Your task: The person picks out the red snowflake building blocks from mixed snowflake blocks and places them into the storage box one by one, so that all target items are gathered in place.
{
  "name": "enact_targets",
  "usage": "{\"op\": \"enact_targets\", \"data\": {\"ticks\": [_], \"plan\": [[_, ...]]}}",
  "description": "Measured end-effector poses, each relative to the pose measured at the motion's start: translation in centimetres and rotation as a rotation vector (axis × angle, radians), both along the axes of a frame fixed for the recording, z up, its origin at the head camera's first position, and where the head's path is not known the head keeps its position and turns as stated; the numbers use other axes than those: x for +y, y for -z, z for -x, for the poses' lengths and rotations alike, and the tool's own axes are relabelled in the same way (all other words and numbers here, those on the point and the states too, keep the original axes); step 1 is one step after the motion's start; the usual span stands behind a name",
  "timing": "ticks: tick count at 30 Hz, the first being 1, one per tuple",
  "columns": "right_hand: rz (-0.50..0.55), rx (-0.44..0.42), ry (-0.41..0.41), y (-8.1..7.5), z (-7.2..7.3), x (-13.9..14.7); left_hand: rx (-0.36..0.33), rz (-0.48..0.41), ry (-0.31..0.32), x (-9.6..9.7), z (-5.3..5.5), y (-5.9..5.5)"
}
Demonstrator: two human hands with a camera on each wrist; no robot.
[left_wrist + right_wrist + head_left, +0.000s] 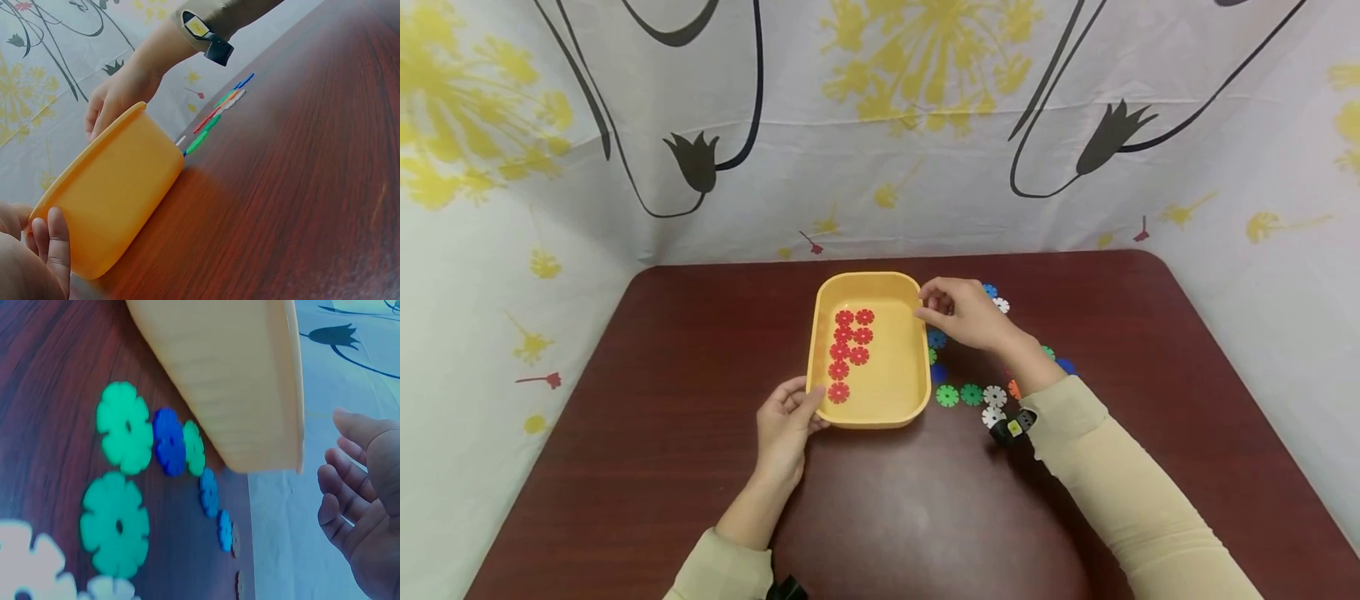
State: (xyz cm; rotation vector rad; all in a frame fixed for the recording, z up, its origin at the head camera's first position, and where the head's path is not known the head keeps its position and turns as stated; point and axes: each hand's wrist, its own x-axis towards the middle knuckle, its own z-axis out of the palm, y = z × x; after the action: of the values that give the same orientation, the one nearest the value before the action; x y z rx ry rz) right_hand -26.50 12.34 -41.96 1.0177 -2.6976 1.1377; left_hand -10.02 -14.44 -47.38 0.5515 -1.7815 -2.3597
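A yellow plastic tray sits on the table, with several red snowflake discs lying in two columns along its left side. At its front left corner my left hand grips the rim, thumb on top. The left wrist view shows those fingers against the tray's outer wall. My right hand is beside the tray's right rim, its fingers loosely bent. Nothing shows between the right thumb and fingers in the right wrist view.
Right of the tray lie several loose discs: green, darker green, white, blue and orange. My right forearm hides part of this group. A patterned cloth hangs behind the dark red table.
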Motion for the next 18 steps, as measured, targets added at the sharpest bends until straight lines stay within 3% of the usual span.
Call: {"op": "enact_targets", "data": {"ticks": [9,18], "plan": [[-0.011,-0.015,0.063,0.6,-0.4,2.5,-0.015,0.011,0.004,0.0,-0.1,0.1],[-0.051,-0.083,0.130,1.6,-0.8,5.0,-0.012,0.027,0.015,-0.3,-0.1,0.0]]}}
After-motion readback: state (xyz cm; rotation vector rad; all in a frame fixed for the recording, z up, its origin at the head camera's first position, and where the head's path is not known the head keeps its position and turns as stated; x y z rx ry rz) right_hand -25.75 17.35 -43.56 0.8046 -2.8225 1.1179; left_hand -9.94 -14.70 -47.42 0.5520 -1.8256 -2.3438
